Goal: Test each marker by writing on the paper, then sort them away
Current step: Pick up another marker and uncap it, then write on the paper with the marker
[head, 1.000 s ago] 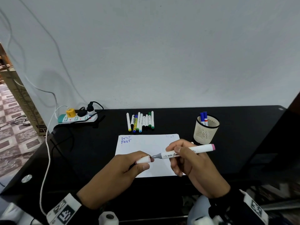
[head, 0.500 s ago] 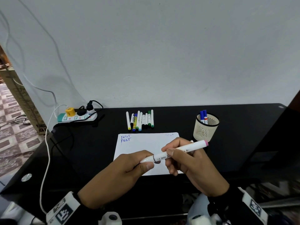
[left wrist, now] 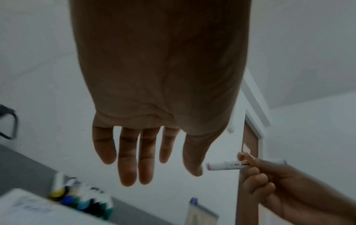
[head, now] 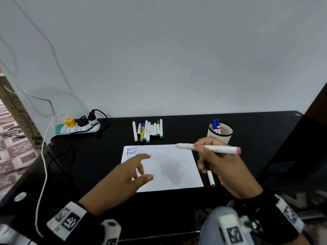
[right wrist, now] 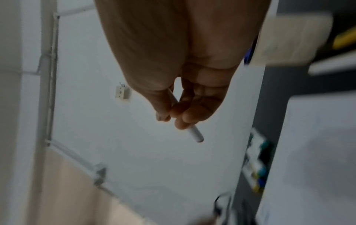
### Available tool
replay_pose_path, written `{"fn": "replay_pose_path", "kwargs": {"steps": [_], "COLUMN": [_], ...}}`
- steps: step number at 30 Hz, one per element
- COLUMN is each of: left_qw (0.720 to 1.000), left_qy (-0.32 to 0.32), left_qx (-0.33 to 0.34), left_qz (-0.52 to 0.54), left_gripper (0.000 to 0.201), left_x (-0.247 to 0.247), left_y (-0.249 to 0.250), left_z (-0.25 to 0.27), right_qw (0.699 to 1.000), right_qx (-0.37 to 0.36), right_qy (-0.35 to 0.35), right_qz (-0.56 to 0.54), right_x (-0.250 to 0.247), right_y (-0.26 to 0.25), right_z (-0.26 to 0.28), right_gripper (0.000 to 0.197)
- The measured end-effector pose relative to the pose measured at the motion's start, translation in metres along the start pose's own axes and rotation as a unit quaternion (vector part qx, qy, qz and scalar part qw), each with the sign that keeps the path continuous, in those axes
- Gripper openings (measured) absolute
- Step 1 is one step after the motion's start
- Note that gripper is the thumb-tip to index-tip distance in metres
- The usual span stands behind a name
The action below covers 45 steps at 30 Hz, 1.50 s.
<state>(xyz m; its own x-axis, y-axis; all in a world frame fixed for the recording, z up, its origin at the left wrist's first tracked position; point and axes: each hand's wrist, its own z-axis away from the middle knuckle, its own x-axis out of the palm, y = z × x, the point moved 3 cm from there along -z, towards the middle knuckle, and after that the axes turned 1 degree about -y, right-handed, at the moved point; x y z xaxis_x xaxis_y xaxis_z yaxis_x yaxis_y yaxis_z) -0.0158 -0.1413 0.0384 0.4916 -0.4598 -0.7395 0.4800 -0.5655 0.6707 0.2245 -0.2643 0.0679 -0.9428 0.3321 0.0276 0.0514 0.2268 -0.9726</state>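
- Head view: right hand (head: 224, 167) gripped pink-ended marker (head: 208, 148) level above the paper's far right corner, both caps on, so probably between testing and sorting. Left hand (head: 123, 175) hovered over paper (head: 168, 167) with fingers spread and empty, perhaps freed after capping. "Test" stood twice in blue at the sheet's top left. Row of markers (head: 147, 129) lay side by side beyond the sheet's far edge, apparently a waiting queue; mesh cup (head: 220, 134) at far right held two blue-capped pens upright, likely the sorted place. Two more pens (head: 211, 178) lay just beside the sheet's right edge, partly under the right hand. Power strip (head: 77, 128) sat far left on the black table (head: 92, 156).
- Left wrist view: showed the palm side, four fingers straight, thumb apart, nothing held, which the head view only suggested. Print on the barrel faced this camera; too small to read.
- Right wrist view: blurred; showed thumb and fingertips pinching the barrel, which ran back between thumb and fingers. Cup and row appeared only as smears.
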Motion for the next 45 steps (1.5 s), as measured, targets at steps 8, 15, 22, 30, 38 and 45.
{"fn": "replay_pose_path", "kwargs": {"steps": [8,15,22,30,38,45], "left_qw": [0.977,0.972,0.974,0.975,0.975,0.974], "left_qy": [-0.023,-0.009,0.006,0.012,0.014,0.006], "left_qx": [-0.128,-0.137,-0.136,-0.129,-0.122,-0.13], "left_qz": [-0.172,-0.192,-0.181,-0.182,-0.183,-0.183], "left_gripper": [0.045,0.051,0.052,0.052,0.052,0.052], "left_x": [0.034,0.044,0.044,0.045,0.046,0.046], "left_y": [-0.093,-0.106,-0.109,-0.113,-0.11,-0.107], "left_z": [0.013,0.009,0.01,0.011,0.011,0.012], "right_qw": [0.942,0.805,0.822,0.824,0.852,0.904], "right_qx": [0.192,0.202,0.219,0.169,0.099,0.129], "right_qy": [0.009,-0.012,-0.011,0.031,0.139,0.1], "right_qz": [0.275,0.558,0.525,0.54,0.495,0.394], "right_x": [-0.112,-0.139,-0.133,-0.133,-0.127,-0.075], "right_y": [0.056,0.107,0.113,0.088,0.014,0.027], "right_z": [0.007,-0.007,-0.024,-0.028,-0.117,-0.214], "right_gripper": [0.033,0.031,0.025,0.017,0.011,0.016]}}
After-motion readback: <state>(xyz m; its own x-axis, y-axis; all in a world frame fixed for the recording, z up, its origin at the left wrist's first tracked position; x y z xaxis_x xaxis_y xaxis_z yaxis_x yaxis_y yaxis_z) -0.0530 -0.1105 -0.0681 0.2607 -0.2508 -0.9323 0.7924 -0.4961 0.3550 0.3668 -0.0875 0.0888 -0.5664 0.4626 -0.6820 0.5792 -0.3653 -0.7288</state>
